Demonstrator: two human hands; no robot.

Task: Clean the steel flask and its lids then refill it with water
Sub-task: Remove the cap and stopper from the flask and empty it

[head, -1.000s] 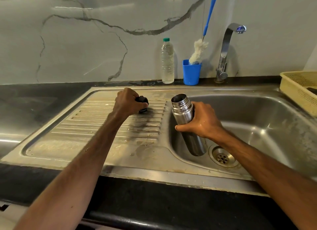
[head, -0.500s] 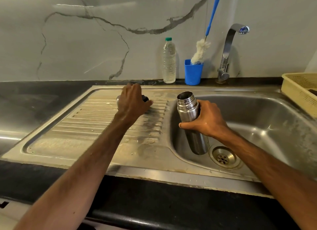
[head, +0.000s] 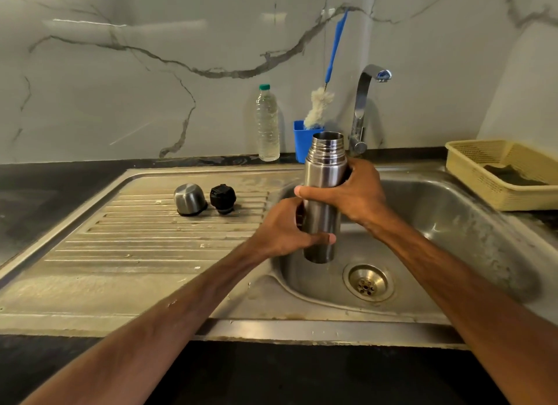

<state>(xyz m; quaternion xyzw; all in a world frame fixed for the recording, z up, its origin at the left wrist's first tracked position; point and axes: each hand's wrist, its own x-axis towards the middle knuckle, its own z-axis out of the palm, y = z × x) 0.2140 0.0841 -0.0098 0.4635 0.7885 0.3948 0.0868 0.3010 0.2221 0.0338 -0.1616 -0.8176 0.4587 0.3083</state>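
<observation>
Left grip (head: pixel 283 229) low on flask (head: pixel 324 170) | right grip (head: pixel 359 190) above | upright

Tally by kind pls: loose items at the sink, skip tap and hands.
Flask: 1
Lids: 2 (steel cap, black stopper)
Plastic bottle: 1
Blue cup: 1
Bottle brush: 1
Basket: 1
Dark item in basket: 1, kind unclear
Total: 8

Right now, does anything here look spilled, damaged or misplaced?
Nothing stands out. Left hand and right hand hold the open flask upright over the basin; steel cap and black stopper sit on the drainboard.
</observation>
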